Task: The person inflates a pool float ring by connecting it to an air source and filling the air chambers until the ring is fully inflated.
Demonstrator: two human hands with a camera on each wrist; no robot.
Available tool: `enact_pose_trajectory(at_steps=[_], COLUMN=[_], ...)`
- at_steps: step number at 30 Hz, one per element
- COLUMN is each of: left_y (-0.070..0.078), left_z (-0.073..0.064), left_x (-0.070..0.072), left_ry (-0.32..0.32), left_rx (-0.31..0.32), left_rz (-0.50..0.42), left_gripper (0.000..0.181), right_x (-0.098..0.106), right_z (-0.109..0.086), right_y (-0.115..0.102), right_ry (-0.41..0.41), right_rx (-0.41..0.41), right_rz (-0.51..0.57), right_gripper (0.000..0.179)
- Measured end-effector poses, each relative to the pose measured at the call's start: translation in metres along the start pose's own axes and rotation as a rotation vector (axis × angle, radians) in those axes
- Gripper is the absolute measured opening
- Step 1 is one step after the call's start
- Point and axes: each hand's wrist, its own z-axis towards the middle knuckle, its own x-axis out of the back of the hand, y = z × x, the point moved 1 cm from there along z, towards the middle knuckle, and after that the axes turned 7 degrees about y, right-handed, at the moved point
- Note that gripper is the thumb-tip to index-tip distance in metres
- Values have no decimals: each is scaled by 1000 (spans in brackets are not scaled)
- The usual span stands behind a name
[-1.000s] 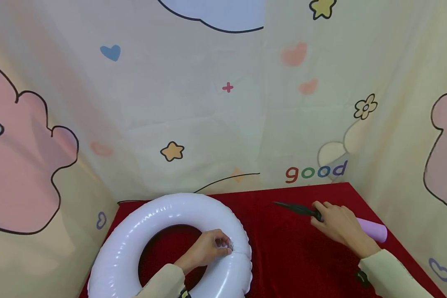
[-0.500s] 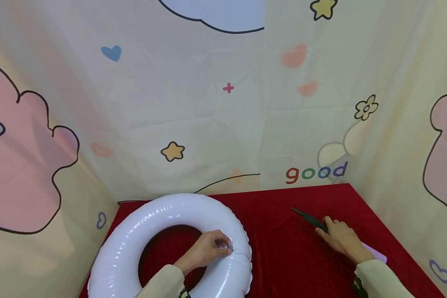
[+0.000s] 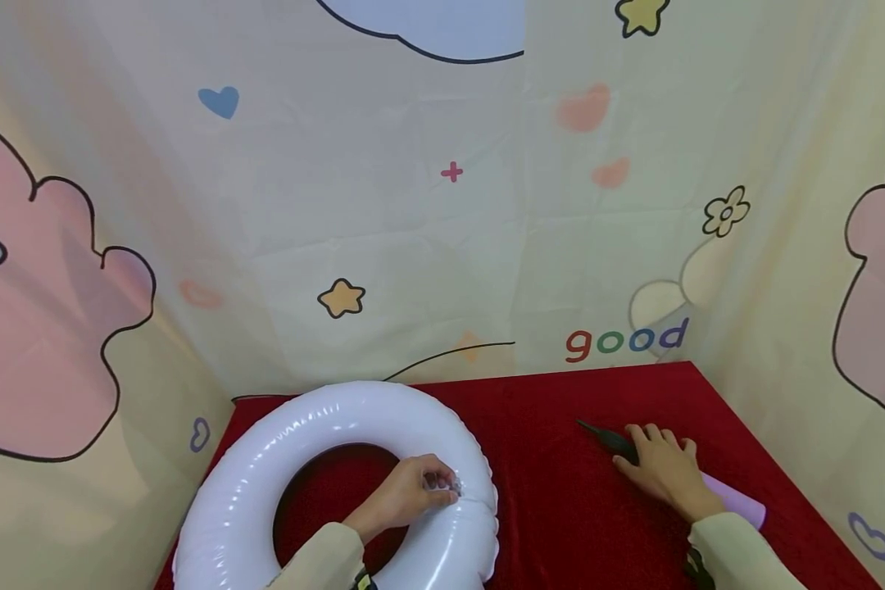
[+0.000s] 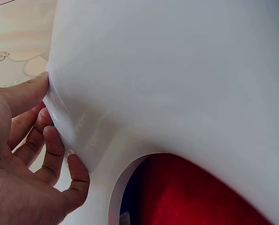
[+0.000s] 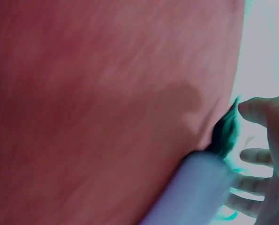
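A white inflated swim ring (image 3: 229, 500) lies at the left of the table. My left hand (image 3: 406, 496) reaches across its hole and pinches the small clear valve (image 3: 457, 487) on its right side. In the left wrist view, the thumb (image 4: 31, 91) and fingertips meet at the ring's drawn-up vinyl. At the right lies a hand pump with a purple barrel (image 3: 737, 501) and a dark tapered nozzle (image 3: 615, 442). My right hand (image 3: 664, 467) hovers over its middle, fingers spread; the right wrist view shows them around the nozzle end without closing on it.
Red cloth (image 3: 560, 508) covers the table between the ring and the pump. A printed curtain (image 3: 413, 205) stands right behind the table's far edge and along both sides. A dark wrist strap (image 3: 696, 565) shows below the right sleeve.
The right hand held the pump at its dark part a second ago. The pump has come down and turned slightly on the cloth, and the fingers have spread off it. The left hand has not moved.
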Motion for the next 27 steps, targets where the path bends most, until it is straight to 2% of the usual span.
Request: enact_pose_trajectory(at_steps=[4, 8, 10, 12, 15, 17, 20, 24, 27], left_y=[-1, -2, -3, -4, -4, -3, -2, -2, -3], left_z=[0, 0, 0, 0, 1, 1, 0, -1, 0], left_x=[0, 0, 0, 0, 0, 1, 1, 1, 1], left_ry=[-4, -1, 0, 1, -1, 0, -2, -5, -4], left_rx=[5, -2, -1, 2, 8, 10, 14, 9, -7], left_rz=[-2, -9, -14, -18, -17, -14, -11, -18, -14], left_gripper=[15, 15, 15, 15, 15, 15, 14, 13, 13], right_x=[12, 18, 17, 16, 15, 15, 15, 9, 4], right_z=[0, -2, -6, -10, -14, -14, -12, -10, -8], right_y=[-40, -87, -110, -132, -162, -180, -202, -220, -227], right_ry=[119, 156, 119, 44, -72, -120, -153, -159, -161], right_rx=[79, 139, 141, 124, 97, 100, 132, 158, 142], right_rz=[20, 161, 298, 453, 659, 756, 824, 813, 811], right_gripper=[47, 25, 17, 14, 16, 18, 21, 22, 22])
